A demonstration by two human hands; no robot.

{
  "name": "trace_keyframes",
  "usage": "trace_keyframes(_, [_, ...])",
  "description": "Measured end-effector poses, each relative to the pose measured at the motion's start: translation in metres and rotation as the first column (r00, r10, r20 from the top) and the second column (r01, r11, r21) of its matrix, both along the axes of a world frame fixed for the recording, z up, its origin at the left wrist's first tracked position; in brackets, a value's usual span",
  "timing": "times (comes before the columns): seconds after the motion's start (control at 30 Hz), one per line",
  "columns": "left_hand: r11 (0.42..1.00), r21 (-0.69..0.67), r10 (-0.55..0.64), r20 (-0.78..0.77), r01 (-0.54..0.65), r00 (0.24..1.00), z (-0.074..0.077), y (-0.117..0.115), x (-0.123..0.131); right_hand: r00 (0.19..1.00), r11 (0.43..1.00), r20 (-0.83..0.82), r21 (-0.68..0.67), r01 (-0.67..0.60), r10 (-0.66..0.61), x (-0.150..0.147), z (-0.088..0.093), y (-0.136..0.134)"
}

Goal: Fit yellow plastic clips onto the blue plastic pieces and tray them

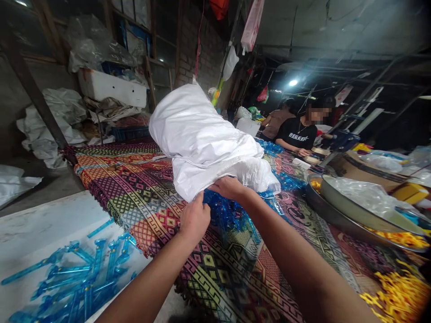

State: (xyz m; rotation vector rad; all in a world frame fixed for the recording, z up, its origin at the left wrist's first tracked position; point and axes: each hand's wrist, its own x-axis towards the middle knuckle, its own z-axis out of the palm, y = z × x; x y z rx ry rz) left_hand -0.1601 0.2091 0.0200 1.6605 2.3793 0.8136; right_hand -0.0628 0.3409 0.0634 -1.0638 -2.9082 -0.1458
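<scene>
Hands (pixel 194 220) at woven sack (pixel 202 134) mouth (white)

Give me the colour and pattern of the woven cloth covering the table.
The woven cloth is multicoloured, with geometric diamond bands; best seen in the head view.

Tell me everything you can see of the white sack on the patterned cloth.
The white woven plastic sack rests bulging and creased on the patterned woven cloth, its far end narrowing to a pointed corner. Its contents are hidden. Its near edge is lifted, with a glossier fold showing on the side nearest the camera wearer's right. The left hand and right hand hold that edge, just above blue plastic pieces.
</scene>
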Motion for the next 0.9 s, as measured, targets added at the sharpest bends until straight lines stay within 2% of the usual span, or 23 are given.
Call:
trace_keyframes(0.1, [0.998, 0.023, 0.053, -0.077, -0.051, 0.996, 0.003, -0.003, 0.000, 0.999, 0.994, -0.034, 0.102, 0.026, -0.023, 0.002, 0.008, -0.003])
trace_keyframes(0.17, [0.995, 0.022, 0.097, -0.121, -0.095, 0.988, 0.005, -0.004, -0.001, 0.991, 0.991, -0.132, 0.135, -0.003, 0.021, -0.010, 0.004, -0.008])
trace_keyframes(0.27, [0.989, 0.011, 0.150, -0.162, -0.150, 0.975, 0.005, -0.005, -0.004, 0.951, 0.988, -0.267, 0.041, -0.152, 0.158, -0.031, -0.012, -0.014])
trace_keyframes(0.37, [0.989, 0.014, 0.148, -0.181, -0.148, 0.972, 0.005, -0.006, -0.007, 0.932, 0.976, -0.304, -0.034, -0.216, 0.196, -0.032, -0.021, -0.013])
trace_keyframes(0.5, [0.984, 0.086, 0.167, -0.153, -0.155, 0.974, 0.004, -0.006, -0.009, 0.952, 0.941, -0.178, -0.186, -0.282, 0.250, 0.000, -0.006, 0.000])
trace_keyframes(0.57, [0.979, 0.131, 0.168, -0.112, -0.153, 0.979, 0.003, -0.004, -0.009, 0.965, 0.934, -0.084, -0.244, -0.261, 0.248, 0.014, 0.004, 0.005])
trace_keyframes(0.63, [0.978, 0.133, 0.173, -0.084, -0.161, 0.981, 0.003, -0.002, -0.009, 0.976, 0.955, -0.071, -0.203, -0.216, 0.205, 0.017, 0.008, 0.006])
trace_keyframes(0.73, [0.978, 0.068, 0.204, -0.088, -0.199, 0.975, 0.003, 0.001, -0.010, 0.963, 0.981, -0.230, -0.101, -0.168, 0.141, -0.001, -0.001, 0.002])
trace_keyframes(0.8, [0.977, 0.032, 0.211, -0.092, -0.209, 0.973, 0.002, 0.003, -0.012, 0.935, 0.971, -0.322, -0.131, -0.201, 0.150, -0.016, -0.012, -0.003])
trace_keyframes(0.9, [0.980, 0.072, 0.188, 0.008, -0.188, 0.982, -0.003, 0.007, -0.018, 0.927, 0.944, -0.327, -0.204, -0.261, 0.185, -0.023, -0.021, -0.007])
